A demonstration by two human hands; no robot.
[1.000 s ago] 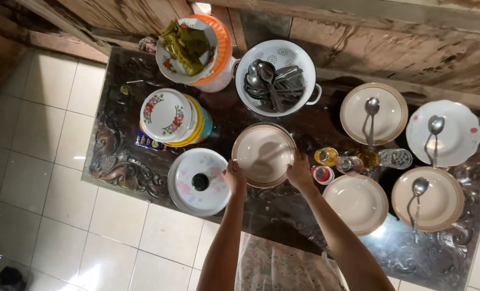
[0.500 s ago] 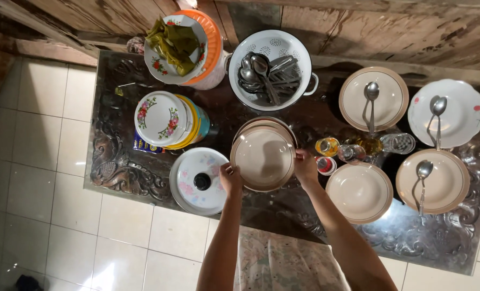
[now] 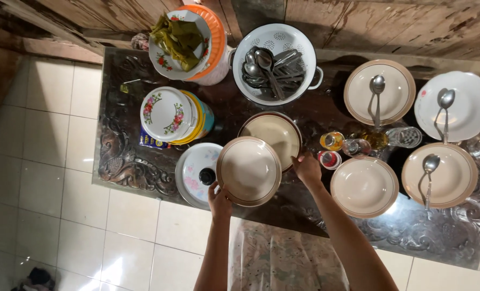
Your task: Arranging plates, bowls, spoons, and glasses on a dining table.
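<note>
My left hand [image 3: 219, 197] grips the near rim of a cream plate with a brown rim [image 3: 249, 170], lifted off the pile and held above the table's front edge. My right hand [image 3: 306, 166] rests on the right edge of the plate left on the table [image 3: 275, 131], fingers on its rim. That plate lies flat on the dark carved table [image 3: 132, 167], partly covered by the lifted one.
A white colander of spoons [image 3: 275, 64] stands behind. A floral lid with a black knob [image 3: 197, 171] and stacked floral plates [image 3: 170, 115] lie left. Three set plates bear spoons at right; one plate [image 3: 364, 186] has none. Small glasses [image 3: 353, 145] stand between.
The top plate has come off the pile and moved left and toward me in my left hand. My right hand let go of it and stays at the lower plate's rim.
</note>
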